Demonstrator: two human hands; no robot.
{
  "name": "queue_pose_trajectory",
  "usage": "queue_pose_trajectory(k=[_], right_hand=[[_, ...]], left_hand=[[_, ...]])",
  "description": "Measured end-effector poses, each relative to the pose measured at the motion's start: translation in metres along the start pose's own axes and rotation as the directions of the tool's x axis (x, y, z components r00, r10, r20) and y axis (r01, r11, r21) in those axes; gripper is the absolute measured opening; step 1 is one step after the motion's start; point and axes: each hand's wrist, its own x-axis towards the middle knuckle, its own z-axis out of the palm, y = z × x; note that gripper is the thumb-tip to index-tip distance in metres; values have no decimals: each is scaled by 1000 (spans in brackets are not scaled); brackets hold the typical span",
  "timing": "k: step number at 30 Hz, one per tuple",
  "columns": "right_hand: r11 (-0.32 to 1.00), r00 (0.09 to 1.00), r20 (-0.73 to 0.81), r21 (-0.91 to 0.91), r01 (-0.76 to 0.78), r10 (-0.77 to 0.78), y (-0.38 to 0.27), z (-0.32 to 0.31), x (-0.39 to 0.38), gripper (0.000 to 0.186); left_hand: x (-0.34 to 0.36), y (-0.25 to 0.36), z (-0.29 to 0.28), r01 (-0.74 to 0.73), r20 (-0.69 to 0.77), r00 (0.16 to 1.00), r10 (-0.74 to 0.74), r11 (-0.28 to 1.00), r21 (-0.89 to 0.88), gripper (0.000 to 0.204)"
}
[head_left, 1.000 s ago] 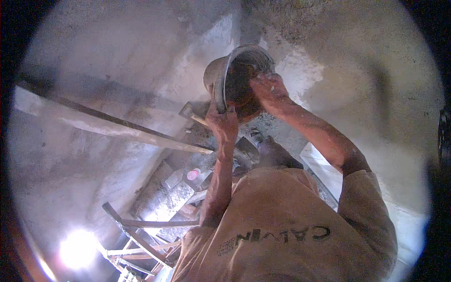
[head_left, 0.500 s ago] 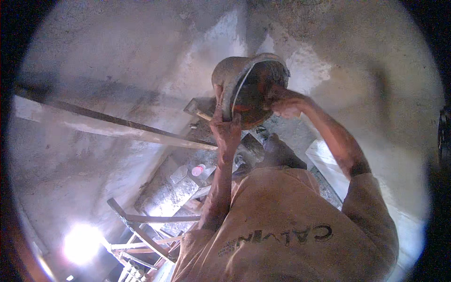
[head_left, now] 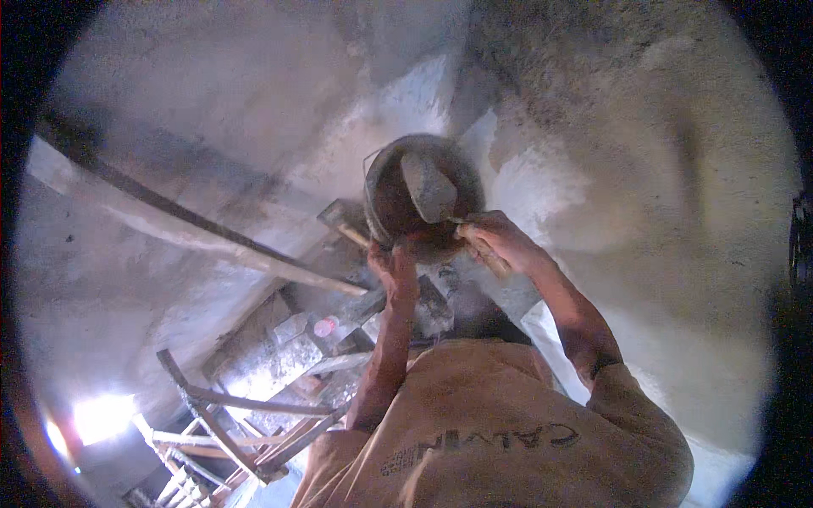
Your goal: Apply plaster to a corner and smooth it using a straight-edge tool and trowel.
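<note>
Head view: the left hand (head_left: 395, 269) is gripping the near rim of the bucket (head_left: 390, 196), before the wall corner; the right hand (head_left: 504, 237) is holding a trowel (head_left: 430, 190) by its handle, blade showing across the mouth. The bucket, earlier tilting sideways, is now facing the camera. Patchy walls (head_left: 644, 169) are surrounding it; wooden bars (head_left: 262, 404) are standing lower left.

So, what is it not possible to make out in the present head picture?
- Head view: what, if anything, lies deep in the bucket; shadow and the trowel blade hide it.
- Head view: part of the trowel's handle, covered by the right hand.
- Head view: the small pink thing, too small and blurred to identify.
- Head view: the shirt, cut off by the lower edge.
</note>
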Motion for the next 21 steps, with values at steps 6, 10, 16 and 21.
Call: queue_pose_trajectory(k=[6,10,16,21], right_hand=[[868,988,-144,-496,-23,-57,-51,-42,24,37],[402,890,-18,-896,188,-455,-107,-81,36,30],[389,963,81,-904,180,-258,-257,-61,-11,20],[695,942,278,-641,326,-187,-283,-99,-1,33]], left_hand=[[6,1,-13,57,12,998,-57,998,34,36],[-2,-41,-97,-36,-23,999,41,985,167,36],[-43,-35,-165,134,-392,920,-11,948,288,47],[-88,-32,-234,47,-409,909,80,956,290,63]])
